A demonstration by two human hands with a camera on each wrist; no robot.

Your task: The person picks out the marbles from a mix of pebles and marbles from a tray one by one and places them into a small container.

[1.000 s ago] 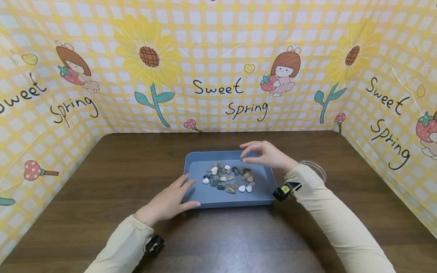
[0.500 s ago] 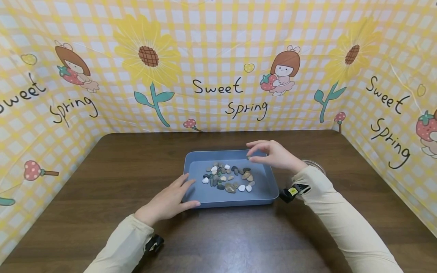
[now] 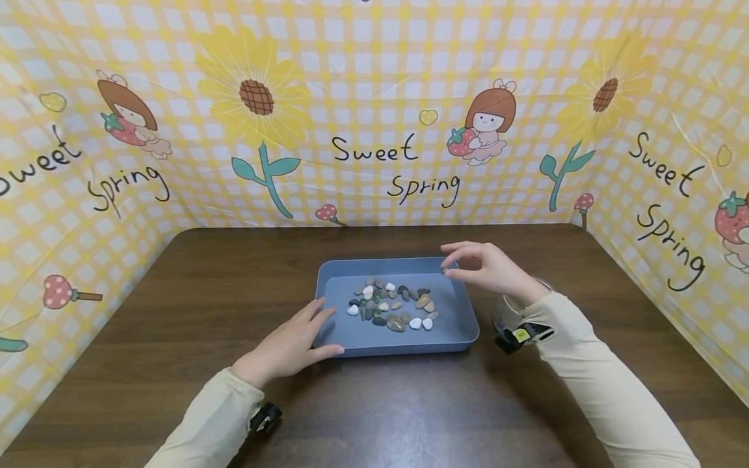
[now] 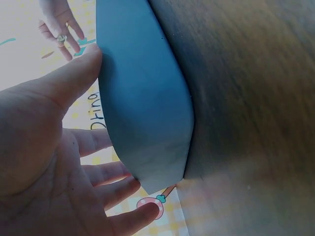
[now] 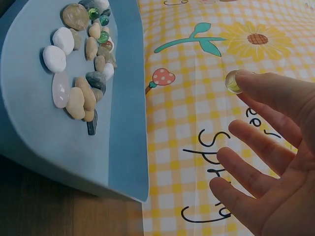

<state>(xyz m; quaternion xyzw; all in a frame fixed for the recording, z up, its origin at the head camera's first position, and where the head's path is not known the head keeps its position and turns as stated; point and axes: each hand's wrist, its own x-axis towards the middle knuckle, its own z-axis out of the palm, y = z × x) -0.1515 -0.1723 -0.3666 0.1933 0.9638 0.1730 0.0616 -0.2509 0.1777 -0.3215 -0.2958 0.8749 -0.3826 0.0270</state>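
My right hand (image 3: 494, 270) is above the far right corner of the blue tray (image 3: 398, 348). Its thumb and index finger pinch a clear glass marble (image 5: 233, 82) with a yellow-green swirl, while the other fingers spread loosely. My left hand (image 3: 287, 344) rests at the tray's near left corner. In the left wrist view its thumb (image 4: 88, 58) touches the rim, and the relaxed fingers lie along the tray's side. On the tray floor lie white pebbles (image 5: 54, 59), tan pebbles (image 5: 76, 103), grey ones and several green glass marbles (image 5: 103, 37).
A clear glass jar (image 3: 506, 314) stands right of the tray, partly hidden by my right wrist. The brown wooden table (image 3: 175, 312) ends at a yellow checked cloth (image 3: 363, 84) that rises behind and on both sides.
My right hand has moved rightward over the tray with the marble, toward its far right corner, and more of the jar shows beneath the wrist. My left hand has stayed in place.
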